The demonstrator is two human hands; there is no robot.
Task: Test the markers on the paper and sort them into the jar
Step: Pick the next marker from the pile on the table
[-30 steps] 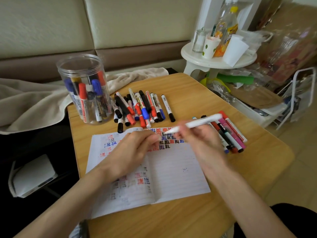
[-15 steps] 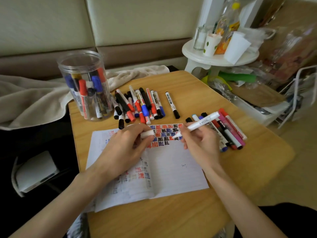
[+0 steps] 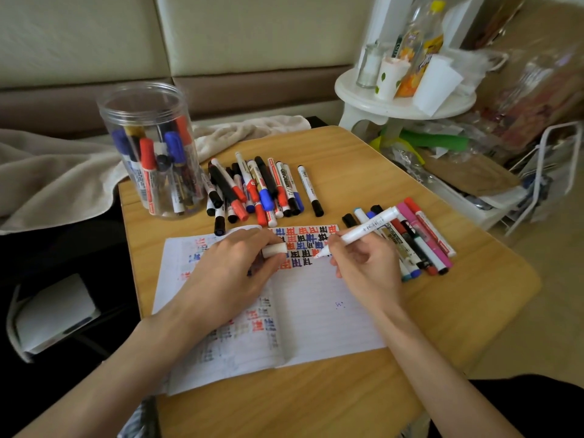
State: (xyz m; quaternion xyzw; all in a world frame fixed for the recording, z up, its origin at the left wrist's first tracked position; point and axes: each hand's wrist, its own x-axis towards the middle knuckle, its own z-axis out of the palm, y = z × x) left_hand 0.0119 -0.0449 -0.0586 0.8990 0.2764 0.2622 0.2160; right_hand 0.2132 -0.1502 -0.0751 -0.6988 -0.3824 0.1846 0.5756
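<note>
Now white marker (image 3: 366, 230), uncapped, tip against marked paper (image 3: 322, 311).

The jar (image 3: 148, 128) stands at the table's (image 3: 363, 159) far left corner, mouth open upward. A pile of markers (image 3: 252, 191) crowds its right side, and a lone marker (image 3: 309, 189) lies just right of the pile. A second row (image 3: 423, 241) lies right of the paper (image 3: 322, 317). Bare wood runs between lone marker and row, and along the near edge. The left hand (image 3: 234, 273), pinching a cap (image 3: 274, 249), and the right hand (image 3: 366, 267), gripping a white marker (image 3: 363, 230), cover the paper's top.
</note>
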